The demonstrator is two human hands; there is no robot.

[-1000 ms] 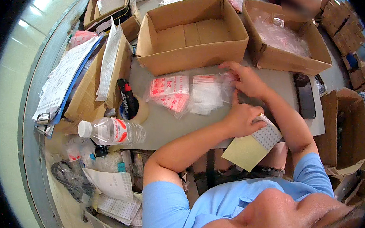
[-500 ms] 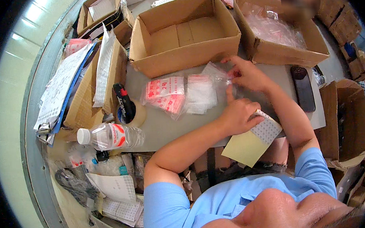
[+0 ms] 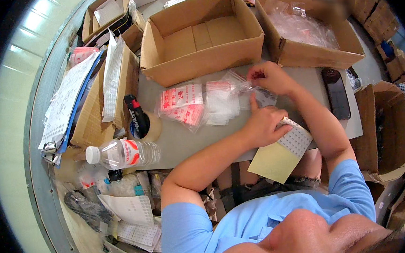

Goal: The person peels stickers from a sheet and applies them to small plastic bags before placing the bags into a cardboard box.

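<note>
My left hand [image 3: 269, 123] grips a sheet of small printed labels [image 3: 295, 138] with pale yellow backing, between thumb and curled fingers. Its index finger points up, against a clear plastic bag [image 3: 243, 87]. At the upper edge of that bag, my right hand [image 3: 274, 80] is closed in a pinch on the plastic; its fingertips are partly hidden. Left of the bag lies a stack of small clear zip bags [image 3: 222, 102], red along the top. Beside the stack is a clear packet of bags with red print [image 3: 182, 102].
An open cardboard box [image 3: 202, 58] stands behind the bags, and another box [image 3: 320, 59] holds clear bags. A phone [image 3: 335, 93] lies at right. At left are a water bottle [image 3: 124, 152], a black marker [image 3: 137, 116], a tape roll [image 3: 153, 128] and a clipboard [image 3: 69, 100].
The right hand's fingers were spread over the clear bag and have drawn together into a pinch. My left hand stays almost in place with the label sheet.
</note>
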